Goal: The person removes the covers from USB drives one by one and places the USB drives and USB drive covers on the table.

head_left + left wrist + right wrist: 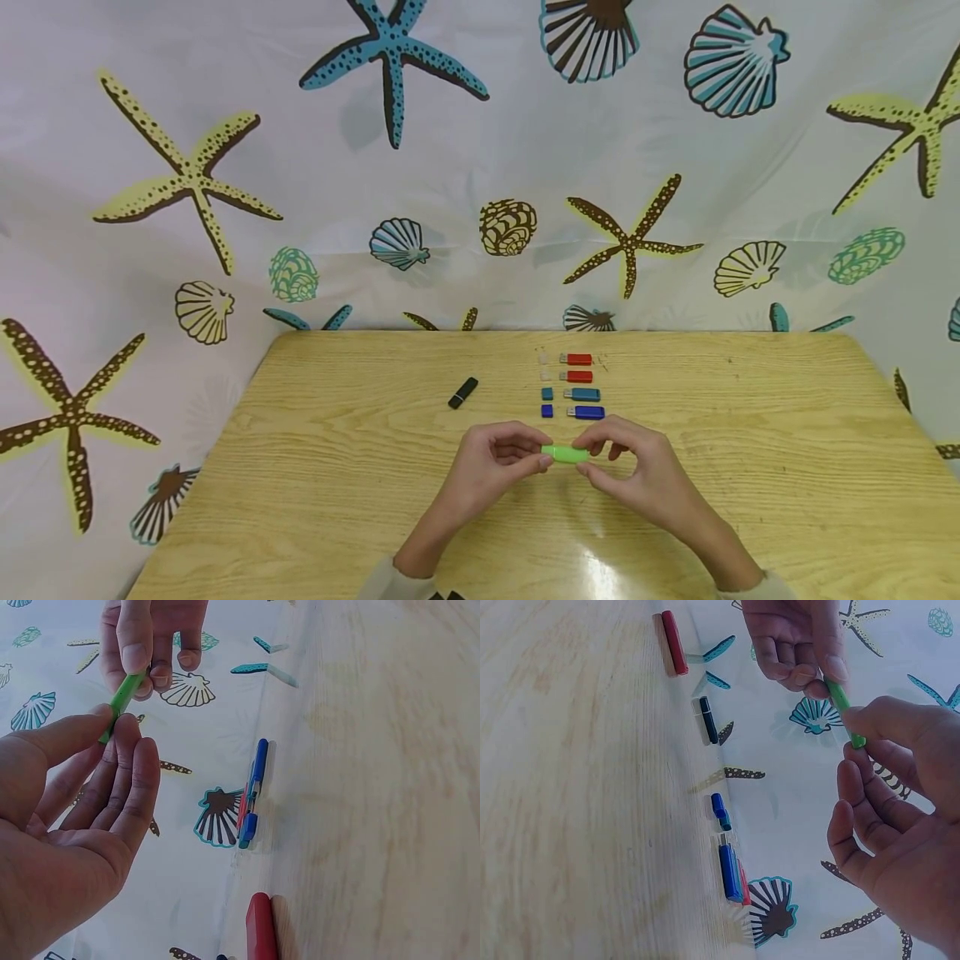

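Observation:
Between my two hands is a bright green capped USB stick (568, 454), lying level above the table. My left hand (498, 458) pinches its left end, the cap end, between thumb and fingertips. At the other end, the thumb and forefinger of my right hand (637, 467) grip the body. In the left wrist view the green stick (124, 697) slants between both hands. Just beyond the hands lie a blue USB stick (589, 412) and its blue cap (547, 411). A teal USB stick (582, 394) and teal cap (547, 393) lie behind them.
Two uncapped red USB sticks, one farther back (579, 359), lie beside pale caps (544, 376). A black capped USB stick (462, 392) lies slanted to the left. A red oblong object (261, 926) shows in the wrist views. A patterned curtain (337, 192) hangs behind the table.

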`<state>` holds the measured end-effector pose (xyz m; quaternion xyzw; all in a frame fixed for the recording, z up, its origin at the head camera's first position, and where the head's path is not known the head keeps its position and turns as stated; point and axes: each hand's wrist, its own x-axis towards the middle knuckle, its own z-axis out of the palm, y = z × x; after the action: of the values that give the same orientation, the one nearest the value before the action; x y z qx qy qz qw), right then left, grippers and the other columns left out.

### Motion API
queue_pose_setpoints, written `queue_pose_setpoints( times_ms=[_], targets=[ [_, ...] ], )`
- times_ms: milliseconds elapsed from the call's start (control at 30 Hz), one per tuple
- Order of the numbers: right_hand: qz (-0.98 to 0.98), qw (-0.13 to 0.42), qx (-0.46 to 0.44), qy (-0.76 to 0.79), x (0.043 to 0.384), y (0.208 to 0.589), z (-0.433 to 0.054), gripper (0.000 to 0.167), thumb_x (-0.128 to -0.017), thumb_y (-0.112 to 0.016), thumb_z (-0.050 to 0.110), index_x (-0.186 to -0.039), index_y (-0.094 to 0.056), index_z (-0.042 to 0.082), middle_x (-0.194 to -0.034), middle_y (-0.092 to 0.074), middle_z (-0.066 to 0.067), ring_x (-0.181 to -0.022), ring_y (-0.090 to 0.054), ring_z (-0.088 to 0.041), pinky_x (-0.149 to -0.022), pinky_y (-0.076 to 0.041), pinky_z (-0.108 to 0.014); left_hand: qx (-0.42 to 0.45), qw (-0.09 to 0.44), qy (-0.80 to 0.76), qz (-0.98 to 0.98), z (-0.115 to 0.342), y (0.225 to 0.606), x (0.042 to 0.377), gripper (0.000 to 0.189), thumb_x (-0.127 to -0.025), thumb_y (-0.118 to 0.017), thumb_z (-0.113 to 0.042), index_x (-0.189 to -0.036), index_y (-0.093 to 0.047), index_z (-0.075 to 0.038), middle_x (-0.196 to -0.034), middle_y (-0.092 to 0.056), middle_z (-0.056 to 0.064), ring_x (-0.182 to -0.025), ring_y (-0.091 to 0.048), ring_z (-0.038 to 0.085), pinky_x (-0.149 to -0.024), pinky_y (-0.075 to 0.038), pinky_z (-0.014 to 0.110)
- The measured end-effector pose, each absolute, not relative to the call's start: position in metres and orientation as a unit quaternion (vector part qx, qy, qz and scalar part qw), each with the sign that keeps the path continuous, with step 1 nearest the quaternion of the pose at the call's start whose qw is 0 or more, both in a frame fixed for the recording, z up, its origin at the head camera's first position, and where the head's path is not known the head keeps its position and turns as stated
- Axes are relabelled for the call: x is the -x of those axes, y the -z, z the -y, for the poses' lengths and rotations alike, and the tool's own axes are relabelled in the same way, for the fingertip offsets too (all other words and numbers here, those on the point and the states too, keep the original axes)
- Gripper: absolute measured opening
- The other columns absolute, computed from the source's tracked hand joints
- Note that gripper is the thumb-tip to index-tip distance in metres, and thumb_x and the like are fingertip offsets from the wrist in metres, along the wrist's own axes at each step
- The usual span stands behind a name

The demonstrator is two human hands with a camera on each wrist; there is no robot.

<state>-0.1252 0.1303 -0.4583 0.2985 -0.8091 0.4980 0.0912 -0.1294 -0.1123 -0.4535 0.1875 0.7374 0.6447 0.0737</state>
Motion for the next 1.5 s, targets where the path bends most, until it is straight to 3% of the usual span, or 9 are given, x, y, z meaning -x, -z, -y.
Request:
queue_pose_setpoints(
  times_ms=[167,700,1067,1233,1367,1500],
  targets=[
    [0.805,0.094,-0.304,-0.500,0.125,0.457,-0.131,0.029,-0.086,-0.083,0.003,-0.105,-0.074,0.024,-0.106,-0.071,0.009,-0.084,-0.065,-0.022,-0.070,-0.057,-0.036,-0.186,0.073,-0.644,-0.738,0.113,0.454,0.129,0.017,-0.092,-0.077,-0.006,-0.107,-0.076,0.002,-0.096,-0.076,0.016,-0.082,-0.075,0.020,-0.073,-0.061,0.031],
    [0.812,0.133,-0.283,-0.492,0.130,0.448,-0.151,0.030,-0.084,-0.083,-0.003,-0.104,-0.075,0.018,-0.104,-0.073,0.006,-0.083,-0.064,-0.014,-0.069,-0.056,-0.031,-0.179,0.034,-0.652,-0.736,0.135,0.447,0.134,0.017,-0.092,-0.076,-0.003,-0.108,-0.075,0.004,-0.096,-0.075,0.018,-0.082,-0.075,0.019,-0.075,-0.061,0.031],
    [0.821,0.121,-0.251,-0.499,0.132,0.447,-0.157,0.027,-0.086,-0.082,0.000,-0.105,-0.076,0.019,-0.104,-0.072,0.007,-0.084,-0.064,-0.017,-0.070,-0.057,-0.032,-0.171,0.035,-0.657,-0.733,0.135,0.448,0.137,0.018,-0.092,-0.076,-0.001,-0.109,-0.075,0.004,-0.096,-0.074,0.019,-0.082,-0.075,0.018,-0.077,-0.062,0.034],
    [0.822,0.116,-0.245,-0.501,0.133,0.448,-0.158,0.025,-0.088,-0.081,0.002,-0.106,-0.077,0.019,-0.103,-0.072,0.007,-0.085,-0.064,-0.018,-0.070,-0.057,-0.032,-0.167,0.038,-0.649,-0.741,0.131,0.449,0.137,0.018,-0.092,-0.076,-0.002,-0.109,-0.075,0.003,-0.096,-0.075,0.017,-0.082,-0.075,0.020,-0.076,-0.061,0.044],
    [0.822,0.107,-0.241,-0.504,0.134,0.452,-0.159,0.024,-0.088,-0.081,0.003,-0.106,-0.076,0.019,-0.104,-0.072,0.007,-0.086,-0.064,-0.021,-0.071,-0.057,-0.032,-0.160,0.040,-0.643,-0.748,0.128,0.451,0.137,0.017,-0.093,-0.076,-0.004,-0.110,-0.076,0.001,-0.098,-0.074,0.015,-0.085,-0.074,0.022,-0.078,-0.061,0.044],
    [0.825,0.104,-0.238,-0.501,0.136,0.455,-0.159,0.024,-0.088,-0.081,0.004,-0.106,-0.076,0.019,-0.102,-0.072,0.009,-0.087,-0.064,-0.016,-0.071,-0.058,-0.034,-0.155,0.039,-0.643,-0.749,0.125,0.452,0.136,0.017,-0.093,-0.076,-0.004,-0.109,-0.076,0.000,-0.101,-0.072,0.014,-0.088,-0.072,0.022,-0.079,-0.061,0.046]
  ],
)
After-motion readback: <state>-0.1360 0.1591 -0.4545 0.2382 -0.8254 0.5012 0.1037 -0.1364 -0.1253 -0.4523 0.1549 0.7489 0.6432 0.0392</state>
